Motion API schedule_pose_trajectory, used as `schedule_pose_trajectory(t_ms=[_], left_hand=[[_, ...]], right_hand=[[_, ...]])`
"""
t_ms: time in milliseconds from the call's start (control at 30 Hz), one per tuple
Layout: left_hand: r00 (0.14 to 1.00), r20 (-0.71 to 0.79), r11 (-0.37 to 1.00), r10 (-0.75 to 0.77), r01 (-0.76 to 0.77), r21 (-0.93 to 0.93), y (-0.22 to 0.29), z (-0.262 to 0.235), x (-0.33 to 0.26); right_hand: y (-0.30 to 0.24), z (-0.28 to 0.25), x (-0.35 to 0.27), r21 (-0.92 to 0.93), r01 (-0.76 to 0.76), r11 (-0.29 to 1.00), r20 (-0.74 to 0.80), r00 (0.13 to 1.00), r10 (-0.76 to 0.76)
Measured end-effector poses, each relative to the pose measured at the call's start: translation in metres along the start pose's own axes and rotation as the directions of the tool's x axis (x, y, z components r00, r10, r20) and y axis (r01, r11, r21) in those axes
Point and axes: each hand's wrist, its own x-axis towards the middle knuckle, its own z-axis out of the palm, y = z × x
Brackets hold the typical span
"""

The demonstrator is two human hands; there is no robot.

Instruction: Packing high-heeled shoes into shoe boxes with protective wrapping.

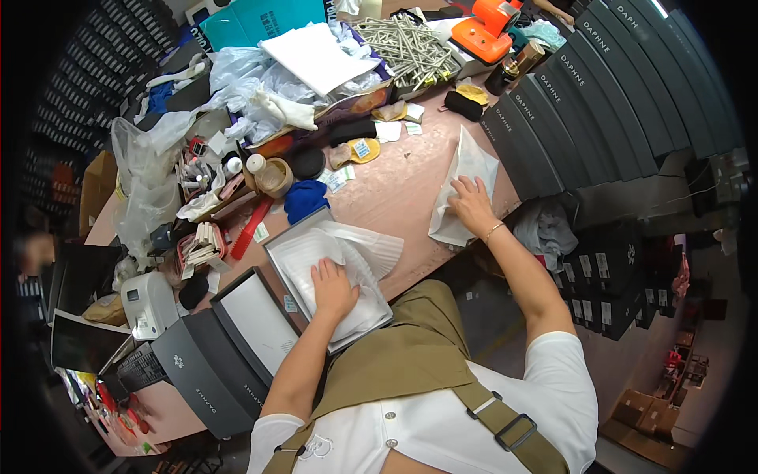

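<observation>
My left hand (pixel 332 286) lies flat, fingers spread, on white tissue paper (pixel 316 261) inside an open grey box (pixel 272 251) at the table's near edge. My right hand (pixel 472 204) presses with spread fingers on a white dust bag (pixel 467 170) lying on the pinkish table (pixel 395 189) to the right. A loose flap of tissue (pixel 379 249) hangs over the box's right side. Neither hand grips anything.
A grey box lid (pixel 253 316) and stacked grey boxes (pixel 197 379) sit at my left. Dark boxes (pixel 584 95) line the right side. Clutter fills the far table: plastic bags (pixel 260 87), metal rods (pixel 410 47), an orange tool (pixel 489 28), a blue cloth (pixel 306 197), a label printer (pixel 148 304).
</observation>
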Motion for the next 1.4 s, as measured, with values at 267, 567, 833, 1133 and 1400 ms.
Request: schedule_pose_trajectory(t_ms=[267,567,833,1133,1400], left_hand=[[0.977,-0.106,0.000,-0.187,-0.108,-0.994,-0.009,-0.066,0.009],[0.923,0.184,-0.809,0.338,0.385,-0.444,0.001,-0.072,-0.093],[1.000,0.019,0.570,-0.005,0.019,-0.821,-0.115,-0.096,-0.152],[0.925,-0.040,0.064,-0.378,-0.017,-0.998,-0.055,0.021,0.005],[0.726,-0.240,0.368,-0.645,0.019,-0.930,0.009,0.049,0.016]], right_hand=[[-0.002,-0.168,0.015,0.671,0.015,0.742,-0.274,0.934,0.228],[-0.231,-0.177,-0.032,0.935,0.300,0.189,-0.230,0.918,-0.322],[-0.198,-0.118,-0.053,0.315,-0.431,-0.846,0.268,0.895,-0.356],[-0.260,-0.008,-0.008,0.797,-0.075,0.600,0.118,0.993,-0.033],[-0.182,-0.035,-0.004,0.840,-0.293,0.457,0.169,0.941,0.293]])
